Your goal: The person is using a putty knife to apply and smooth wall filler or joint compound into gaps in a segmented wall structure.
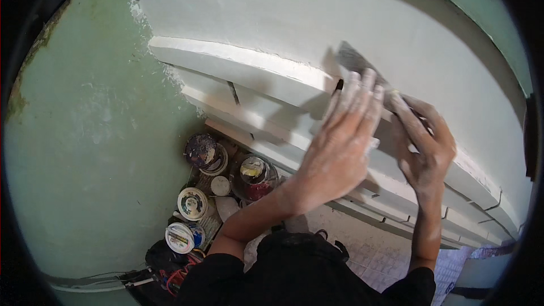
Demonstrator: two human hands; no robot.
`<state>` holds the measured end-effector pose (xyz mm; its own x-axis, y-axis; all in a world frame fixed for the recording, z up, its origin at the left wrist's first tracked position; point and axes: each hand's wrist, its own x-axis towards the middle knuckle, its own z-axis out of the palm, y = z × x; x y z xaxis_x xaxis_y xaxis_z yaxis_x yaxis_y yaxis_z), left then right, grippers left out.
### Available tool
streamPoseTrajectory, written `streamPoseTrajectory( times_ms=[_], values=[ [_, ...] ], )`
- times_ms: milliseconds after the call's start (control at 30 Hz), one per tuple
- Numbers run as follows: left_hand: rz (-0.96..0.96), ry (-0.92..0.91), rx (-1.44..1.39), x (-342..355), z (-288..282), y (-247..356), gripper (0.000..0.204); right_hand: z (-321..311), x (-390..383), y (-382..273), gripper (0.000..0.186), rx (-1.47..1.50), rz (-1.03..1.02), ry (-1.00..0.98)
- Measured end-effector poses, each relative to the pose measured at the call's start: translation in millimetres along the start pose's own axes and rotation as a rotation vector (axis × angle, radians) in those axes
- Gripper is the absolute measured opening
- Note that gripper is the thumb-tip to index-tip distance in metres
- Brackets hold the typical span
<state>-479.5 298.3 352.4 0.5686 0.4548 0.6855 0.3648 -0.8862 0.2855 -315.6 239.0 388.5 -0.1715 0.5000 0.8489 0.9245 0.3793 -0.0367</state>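
My right hand (425, 144) grips a putty knife (357, 61) with a grey metal blade that points up and left, close to the white wall panel (272, 8). Next to it, my left hand (343, 147) is raised with its fingertips against or just in front of the blade. A slim pale piece with a black tip (339, 84) shows at the left hand's thumb side; most of it is hidden, so I cannot make out what it is. White dust or putty coats both hands. Just below the blade runs a white ledge (243, 56).
More stepped white ledges (272, 122) with dark gaps run below. A green wall (96, 136) stands at the left. Several tubs and cans, including a white-lidded tub (180, 238) and a dark-lidded one (200, 150), crowd the lower left near cables (178, 277).
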Motion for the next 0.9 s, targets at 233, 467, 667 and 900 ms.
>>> streamPoseTrajectory(
  times_ms=[233, 467, 667, 900],
  values=[
    [0.025, 0.021, -0.147, 16, 12, 3, 0.070, -4, 0, 14, 0.040, -0.067, 0.024, 0.030],
    [-0.051, 0.038, 0.106, 18, -18, -33, 0.062, 31, 32, -3, 0.039, 0.034, 0.059, 0.014],
    [-0.131, 0.063, 0.191, 13, -42, -63, 0.063, 63, 61, -18, 0.038, 0.041, -0.032, -0.004],
    [-0.192, 0.156, 0.259, 10, -64, -108, 0.058, 109, 89, -43, 0.030, 0.040, -0.035, -0.047]
  ],
)
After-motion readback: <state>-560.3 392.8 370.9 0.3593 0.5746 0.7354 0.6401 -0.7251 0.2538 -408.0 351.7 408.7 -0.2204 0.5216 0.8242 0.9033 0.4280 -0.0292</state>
